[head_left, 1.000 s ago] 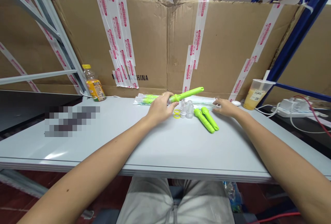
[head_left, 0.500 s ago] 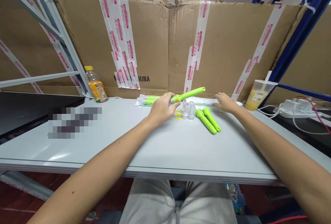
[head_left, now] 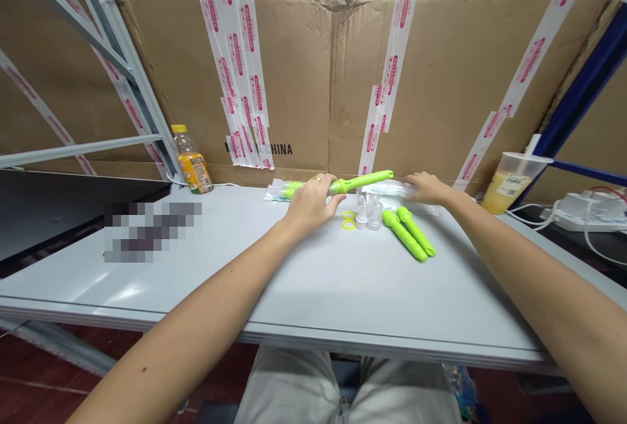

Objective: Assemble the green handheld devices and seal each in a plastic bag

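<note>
Because the white table point(head_left: 313, 300) is crowded near its far edge, a slip could tip the clear plastic caps point(head_left: 368, 210) or scatter the small yellow rings point(head_left: 348, 219). The left hand point(head_left: 311, 205) is closed around a lime-green handle point(head_left: 362, 181); the right hand point(head_left: 428, 187) touches a clear plastic tube point(head_left: 386, 189), grip unclear.

Lime-green plastic handle point(head_left: 363, 181), white tape with red print point(head_left: 235, 71), brown cardboard point(head_left: 298, 84), blue steel rack point(head_left: 582, 87), pale grey tabletop point(head_left: 372, 300)

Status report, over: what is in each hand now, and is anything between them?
Left hand gripping green handle. Right hand on clear plastic piece. Clear caps between hands.
</note>
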